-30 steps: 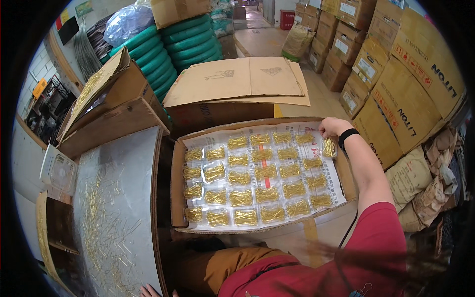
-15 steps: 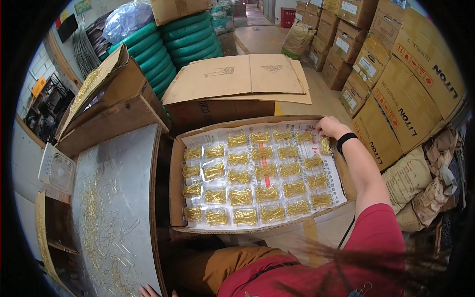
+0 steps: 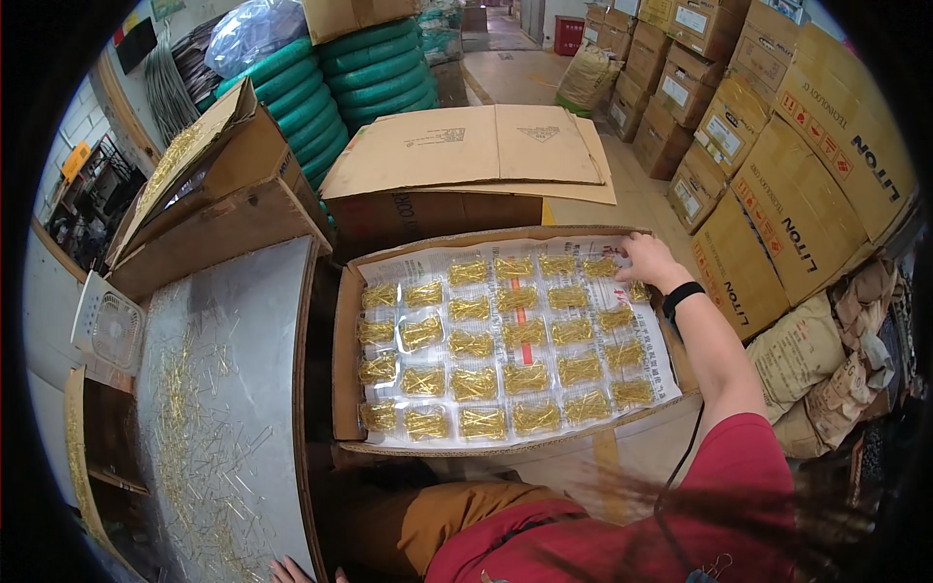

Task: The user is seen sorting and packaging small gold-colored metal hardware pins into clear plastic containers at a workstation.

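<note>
A shallow cardboard box (image 3: 342,389) lined with printed paper lies before me, holding rows of small clear plastic packs filled with thin gold-coloured metal pins (image 3: 474,383). Over its far right corner is my right hand (image 3: 649,260), thumb and fingers apart, close to a far-row pack (image 3: 600,267). Another pack (image 3: 639,291) is partly covered by this hand. My left hand (image 3: 289,571) shows only its fingers at the lower edge, spread on the grey metal work surface (image 3: 262,330). Loose gold pins (image 3: 190,418) are scattered over that surface.
Flat cardboard (image 3: 457,146) covers a carton beyond the box. An open carton (image 3: 233,175) stands far left, before stacked green-wrapped coils (image 3: 374,73). A white plastic basket (image 3: 109,321) sits at the left. Cartons (image 3: 807,214) and sacks (image 3: 807,369) line the right.
The fingers of my right hand have parted and the hand has shifted slightly at the box's far right corner, covering more of the pack there. My left hand stays put.
</note>
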Demonstrator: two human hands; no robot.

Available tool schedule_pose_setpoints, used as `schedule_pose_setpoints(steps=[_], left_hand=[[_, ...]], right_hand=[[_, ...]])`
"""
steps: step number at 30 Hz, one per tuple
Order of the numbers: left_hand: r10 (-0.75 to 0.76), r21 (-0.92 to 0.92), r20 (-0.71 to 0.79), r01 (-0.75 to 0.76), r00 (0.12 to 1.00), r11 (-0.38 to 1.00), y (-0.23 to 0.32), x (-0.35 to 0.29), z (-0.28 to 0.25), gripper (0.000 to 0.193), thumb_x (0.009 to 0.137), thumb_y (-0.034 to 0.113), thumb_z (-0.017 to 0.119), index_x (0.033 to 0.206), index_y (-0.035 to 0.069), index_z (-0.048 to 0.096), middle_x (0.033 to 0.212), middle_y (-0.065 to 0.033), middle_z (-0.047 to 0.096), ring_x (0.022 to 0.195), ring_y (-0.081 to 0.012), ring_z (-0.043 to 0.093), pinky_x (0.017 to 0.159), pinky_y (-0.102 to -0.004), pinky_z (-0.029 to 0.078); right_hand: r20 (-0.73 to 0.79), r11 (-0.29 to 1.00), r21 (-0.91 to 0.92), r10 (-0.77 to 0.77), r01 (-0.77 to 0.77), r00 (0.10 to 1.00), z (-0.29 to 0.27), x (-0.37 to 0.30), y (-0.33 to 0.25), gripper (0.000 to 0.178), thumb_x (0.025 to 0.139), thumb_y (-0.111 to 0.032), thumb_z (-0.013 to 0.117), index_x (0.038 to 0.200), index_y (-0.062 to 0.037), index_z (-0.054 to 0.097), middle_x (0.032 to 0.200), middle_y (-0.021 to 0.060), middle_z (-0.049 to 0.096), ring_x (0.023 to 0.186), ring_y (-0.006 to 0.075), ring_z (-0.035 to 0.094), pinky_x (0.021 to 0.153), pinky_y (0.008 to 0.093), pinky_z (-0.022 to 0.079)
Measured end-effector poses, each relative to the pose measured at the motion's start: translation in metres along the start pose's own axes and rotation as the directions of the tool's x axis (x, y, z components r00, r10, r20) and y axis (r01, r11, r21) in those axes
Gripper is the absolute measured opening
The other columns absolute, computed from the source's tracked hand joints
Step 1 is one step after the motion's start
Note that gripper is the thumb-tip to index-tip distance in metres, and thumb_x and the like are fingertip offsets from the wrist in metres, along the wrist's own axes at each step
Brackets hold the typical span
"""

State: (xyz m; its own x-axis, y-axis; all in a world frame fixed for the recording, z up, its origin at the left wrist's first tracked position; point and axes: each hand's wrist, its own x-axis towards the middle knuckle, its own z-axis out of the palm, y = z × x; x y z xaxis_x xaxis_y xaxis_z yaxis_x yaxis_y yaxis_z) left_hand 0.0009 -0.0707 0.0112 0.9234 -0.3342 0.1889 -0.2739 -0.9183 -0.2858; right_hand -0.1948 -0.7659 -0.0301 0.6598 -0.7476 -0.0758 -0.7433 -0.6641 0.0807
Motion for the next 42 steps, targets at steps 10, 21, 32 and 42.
schedule_pose_setpoints(steps=[10,21,32,42], left_hand=[[0.002,-0.008,0.004,-0.002,1.0,1.0,0.002,0.001,-0.003,0.086,0.085,0.066,0.061,0.15,0.013,0.043,0.153,-0.0162,0.043,0.137,-0.0413,0.042,0.106,-0.0681,0.032],[0.013,-0.031,-0.012,-0.014,1.0,0.999,0.0,0.001,-0.001,0.086,0.085,0.065,0.061,0.151,0.012,0.042,0.152,-0.017,0.043,0.136,-0.0416,0.042,0.106,-0.0673,0.032],[0.03,-0.073,-0.029,-0.033,0.999,0.997,0.0,0.0,-0.001,0.086,0.086,0.066,0.061,0.15,0.011,0.042,0.151,-0.0178,0.044,0.136,-0.042,0.042,0.108,-0.0645,0.032],[0.032,-0.005,-0.056,-0.033,0.998,0.999,-0.001,0.0,-0.004,0.085,0.086,0.066,0.06,0.15,0.013,0.044,0.15,-0.0177,0.045,0.135,-0.0404,0.043,0.106,-0.064,0.033]], right_hand=[[0.11,0.996,0.006,-0.087,0.087,0.99,0.005,-0.004,0.021,0.05,0.069,-0.028,0.087,0.111,-0.0104,0.068,0.117,0.0115,0.062,0.118,0.0318,0.057,0.099,0.044,0.047],[-0.075,0.978,0.085,-0.186,0.193,0.98,0.017,0.007,-0.016,0.066,0.072,-0.023,0.084,0.132,-0.012,0.059,0.128,0.0099,0.061,0.127,0.0318,0.049,0.108,0.046,0.037],[0.179,0.963,0.207,-0.213,0.175,0.961,0.007,-0.003,-0.006,0.074,0.073,-0.023,0.084,0.14,-0.0129,0.054,0.145,0.0106,0.053,0.138,0.0317,0.04,0.112,0.0484,0.028],[0.266,0.964,0.111,-0.263,0.241,0.927,0.003,-0.04,-0.027,0.114,0.061,-0.052,0.089,0.154,-0.019,0.034,0.161,0.017,0.029,0.152,0.04,0.011,0.119,0.0569,0.013]])
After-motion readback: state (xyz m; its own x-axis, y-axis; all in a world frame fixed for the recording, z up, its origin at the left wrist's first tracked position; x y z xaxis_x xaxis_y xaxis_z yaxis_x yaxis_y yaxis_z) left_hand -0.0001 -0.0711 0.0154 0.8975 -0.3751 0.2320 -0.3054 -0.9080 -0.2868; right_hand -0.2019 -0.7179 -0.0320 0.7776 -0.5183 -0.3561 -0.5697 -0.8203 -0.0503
